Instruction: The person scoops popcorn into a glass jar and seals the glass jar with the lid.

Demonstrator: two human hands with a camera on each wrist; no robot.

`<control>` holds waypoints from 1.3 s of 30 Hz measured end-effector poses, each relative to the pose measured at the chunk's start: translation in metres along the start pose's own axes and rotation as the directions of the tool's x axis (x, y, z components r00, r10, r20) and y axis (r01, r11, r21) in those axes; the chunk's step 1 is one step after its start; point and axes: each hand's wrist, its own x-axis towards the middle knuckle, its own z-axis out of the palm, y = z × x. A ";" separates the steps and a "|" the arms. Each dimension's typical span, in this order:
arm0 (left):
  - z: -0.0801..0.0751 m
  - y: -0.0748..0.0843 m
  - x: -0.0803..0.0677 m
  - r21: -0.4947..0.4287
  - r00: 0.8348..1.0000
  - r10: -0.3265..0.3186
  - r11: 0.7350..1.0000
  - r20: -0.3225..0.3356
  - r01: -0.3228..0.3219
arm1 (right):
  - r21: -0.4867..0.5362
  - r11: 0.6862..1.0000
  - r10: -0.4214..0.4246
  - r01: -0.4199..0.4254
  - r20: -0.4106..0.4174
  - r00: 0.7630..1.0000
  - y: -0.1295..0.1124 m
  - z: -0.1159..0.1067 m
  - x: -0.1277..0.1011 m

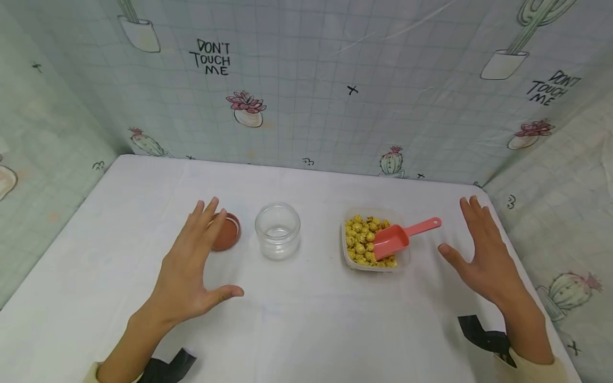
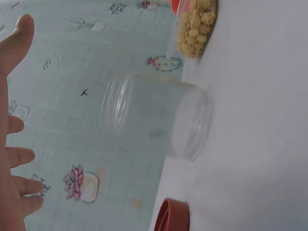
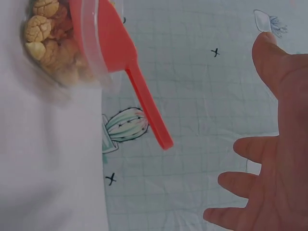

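My left hand (image 1: 187,271) hovers over the left half of the table, fingers spread and holding nothing. Its fingertips overlap a reddish-brown lid (image 1: 227,234) in the head view. Right of the lid stands a clear jar (image 1: 278,234), upright and without a cover; the left wrist view shows the jar (image 2: 154,115) with nothing inside. A square plastic tub (image 1: 351,265) holds yellow popcorn-like balls (image 1: 359,239). A coral-red scoop (image 1: 391,240) rests in the tub, its handle sticking out to the right. Beyond that handle, my right hand (image 1: 488,260) is raised with fingers extended, holding nothing.
A white-covered table (image 1: 306,330) carries everything. Behind it and along both sides hangs a pale green cloth (image 1: 306,106) printed with cacti and lettering. Black straps (image 1: 483,335) sit at the wrists.
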 end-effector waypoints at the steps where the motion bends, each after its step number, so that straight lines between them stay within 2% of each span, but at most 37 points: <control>1: 0.002 0.005 0.001 -0.028 0.999 0.028 0.999 -0.023 -0.029 | 0.008 1.000 0.002 -0.002 -0.002 1.000 0.000 0.002 0.000; 4: 0.008 0.021 0.002 -0.111 0.990 0.113 0.986 -0.078 -0.121 | 0.019 1.000 0.013 -0.013 -0.011 1.000 0.001 0.006 0.000; 7: 0.015 0.036 0.003 -0.197 0.980 0.176 0.961 -0.094 -0.192 | 0.025 0.999 0.028 -0.028 -0.031 0.999 0.001 0.011 0.000; 11: 0.028 0.048 -0.001 -0.300 0.978 0.206 0.931 -0.043 -0.209 | 0.049 0.997 0.066 -0.062 -0.075 0.995 0.000 0.015 0.001; 15: 0.046 0.054 -0.004 -0.379 0.978 0.206 0.908 0.032 -0.179 | 0.094 0.993 0.087 -0.074 -0.136 0.987 0.000 0.021 0.005; 17: 0.056 0.057 -0.004 -0.417 0.980 0.178 0.900 0.085 -0.127 | 0.120 0.989 0.106 -0.087 -0.161 0.981 0.001 0.025 0.007; 19: 0.067 0.060 -0.003 -0.450 0.980 0.125 0.892 0.156 -0.042 | 0.150 0.982 0.141 -0.116 -0.170 0.975 0.003 0.030 0.008; 21: 0.079 0.064 -0.001 -0.465 0.967 0.064 0.883 0.245 0.059 | 0.161 0.973 0.192 -0.164 -0.175 0.966 0.010 0.039 0.009; 23: 0.092 0.067 0.002 -0.455 0.939 0.004 0.876 0.343 0.162 | 0.171 0.961 0.246 -0.217 -0.171 0.954 0.016 0.047 0.011; 25: 0.105 0.070 0.006 -0.437 0.903 -0.045 0.864 0.427 0.250 | 0.170 0.951 0.286 -0.259 -0.155 0.946 0.021 0.055 0.012; 27: 0.116 0.071 0.010 -0.414 0.867 -0.092 0.851 0.489 0.324 | 0.183 0.936 0.325 -0.300 -0.128 0.937 0.021 0.059 0.013; 29: 0.125 0.070 0.014 -0.401 0.845 -0.139 0.832 0.517 0.383 | 0.212 0.925 0.340 -0.314 -0.098 0.935 0.019 0.062 0.014; 31: 0.133 0.069 0.018 -0.405 0.839 -0.170 0.815 0.517 0.415 | 0.222 0.918 0.354 -0.329 -0.082 0.931 0.017 0.063 0.015; 34: 0.145 0.068 0.025 -0.423 0.845 -0.195 0.796 0.498 0.433 | 0.255 0.910 0.356 -0.326 -0.081 0.931 0.013 0.061 0.013; 39: 0.167 0.068 0.036 -0.447 0.851 -0.212 0.776 0.481 0.445 | 0.271 0.922 0.313 -0.277 -0.100 0.945 0.031 0.070 0.014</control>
